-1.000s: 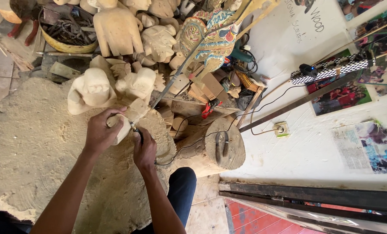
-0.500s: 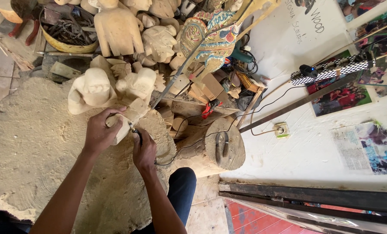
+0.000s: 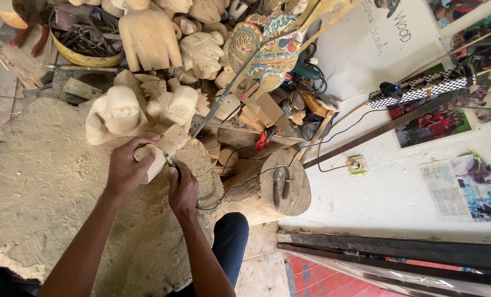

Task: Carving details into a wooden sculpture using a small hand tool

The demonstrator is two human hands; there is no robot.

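- Forearms enter from the bottom edge; elbows and body are cut off, and a dark trouser leg (image 3: 230, 242) shows beside the right arm.
- Right hand (image 3: 183, 190): fingers closed around a small tool (image 3: 173, 165); only its dark tip shows, so its kind cannot be told. A black cable (image 3: 240, 184) trails away from under the hand.
- Left hand (image 3: 125, 168): fingers wrapped over a pale wooden piece (image 3: 158, 157), hiding most of it; the tool tip meets its exposed edge.
- The piece rests on a broad sawdust-covered block (image 3: 42, 192), cut off at the left and bottom edges.
- Just beyond: unfinished pale wood figures (image 3: 119, 113), closely packed and partly overlapping.
- To the right: a round log stump (image 3: 284, 190) with a dark curved metal piece on its face.
- Farther: a painted carved figure (image 3: 267, 47), and a yellow bowl (image 3: 89, 58) of dark tools, indistinct.
- Far right: a white wall (image 3: 377, 187) with pictures, cropped by the frame.
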